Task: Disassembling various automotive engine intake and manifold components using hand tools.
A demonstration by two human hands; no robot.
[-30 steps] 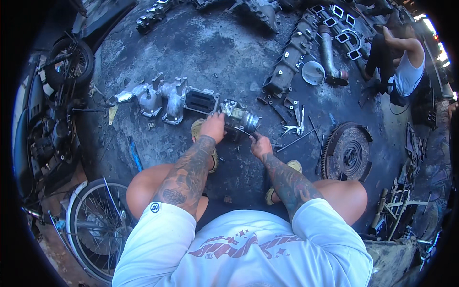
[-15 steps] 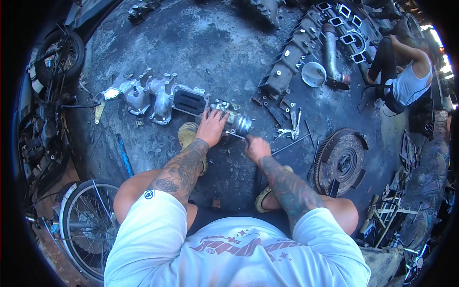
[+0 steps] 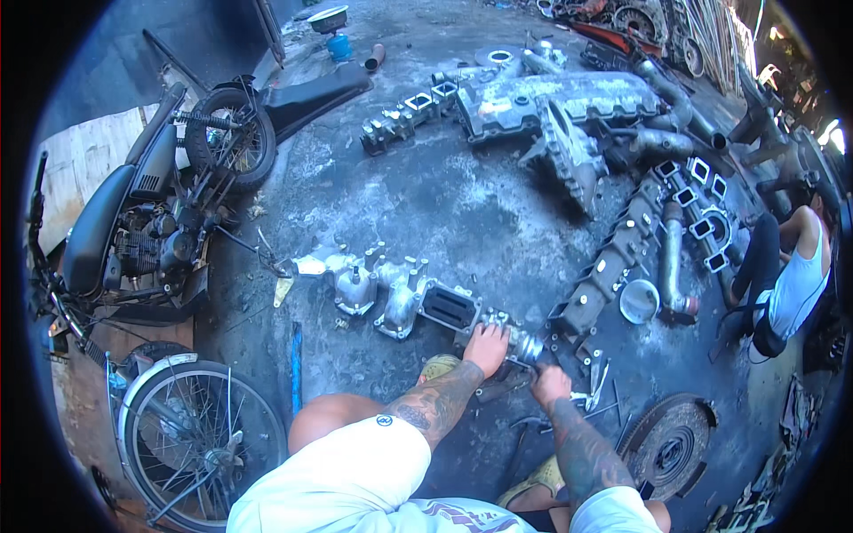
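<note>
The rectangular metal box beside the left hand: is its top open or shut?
Open: no lid covers the rectangular metal box; its dark, slotted inside shows.

A vehicle repair workshop, with the work done down on the ground.
Grimy, dark-stained floor (image 3: pixel 426 191) stretches around us, strewn with metal engine parts: a big cast cover (image 3: pixel 577 93), a bent pipe (image 3: pixel 673 258), a toothed flywheel (image 3: pixel 671 449), loose hand tools (image 3: pixel 597 384). A silvery metal assembly (image 3: pixel 530 346) is being worked on right there among them, while a motorcycle (image 3: pixel 142 240) and a spoked wheel (image 3: pixel 211 457) crowd the left side.
</note>
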